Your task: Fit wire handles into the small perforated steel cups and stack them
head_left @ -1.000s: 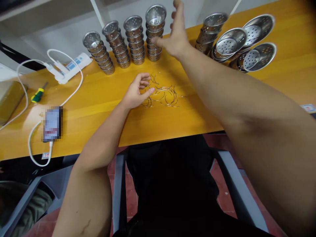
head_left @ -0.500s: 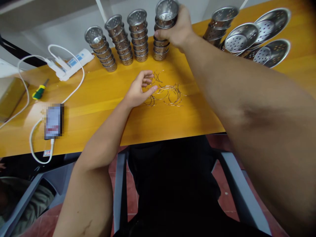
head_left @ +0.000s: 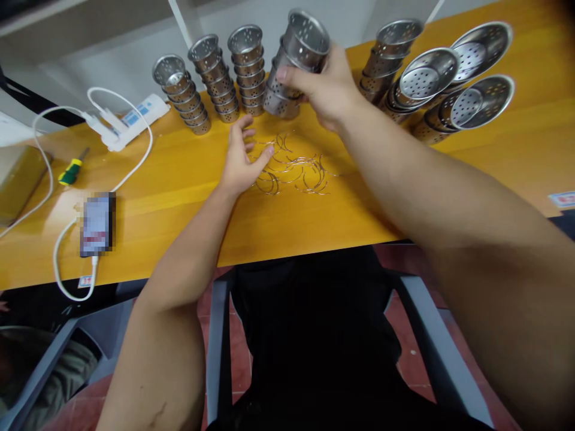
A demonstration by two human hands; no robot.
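Observation:
My right hand (head_left: 330, 87) is wrapped round a stack of perforated metal cups (head_left: 291, 63), which tilts, its mouth leaning to the right and its base above the table. Close to that base, my left hand (head_left: 245, 152) has its fingers apart and holds nothing. Thin curved wire pieces (head_left: 305, 170) lie scattered on the yellow table (head_left: 179, 221) beside my left hand. Left of the held stack stand three more cup stacks: one near it (head_left: 248, 72), a second (head_left: 215, 81) and a leaning third (head_left: 184, 96).
At the right are another cup stack (head_left: 389, 57) and stacks of wider perforated cups (head_left: 478, 108), tipped over. To the left lie a white power strip (head_left: 141, 120) with cables, a green-yellow screwdriver (head_left: 72, 172) and a phone (head_left: 96, 224). A person's clothing (head_left: 54, 371) shows lower left.
My right hand has lifted the cup stack off the table and tilted it, its base swinging left. My left hand has moved slightly left and up, towards that base.

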